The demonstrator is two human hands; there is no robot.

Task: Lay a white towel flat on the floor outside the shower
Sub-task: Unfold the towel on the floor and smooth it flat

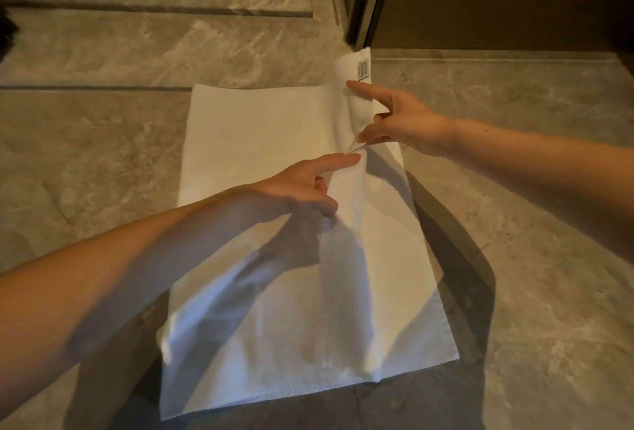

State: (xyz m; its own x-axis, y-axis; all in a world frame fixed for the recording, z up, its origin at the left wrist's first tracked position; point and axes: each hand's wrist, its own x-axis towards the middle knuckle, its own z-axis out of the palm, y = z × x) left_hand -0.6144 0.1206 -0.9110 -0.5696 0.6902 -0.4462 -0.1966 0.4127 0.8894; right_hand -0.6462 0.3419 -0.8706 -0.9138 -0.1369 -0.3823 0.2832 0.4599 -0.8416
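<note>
Bare left grip (302, 189), right grip (404, 120); mole (488, 130) on right forearm (542, 163).

Just beyond the fingers (363, 88) of the right hand (408, 120), a dark door frame (372, 0) stands upright at the tagged corner of the towel (247, 127), blocking that way. To their right the floor (514, 189) lies bare. A raised fold separates them from the left hand (295, 189); left of it, flat cloth lies open.

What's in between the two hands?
A raised fold of the white towel, which the left hand and right hand both pinch, seen in the head view.
</note>
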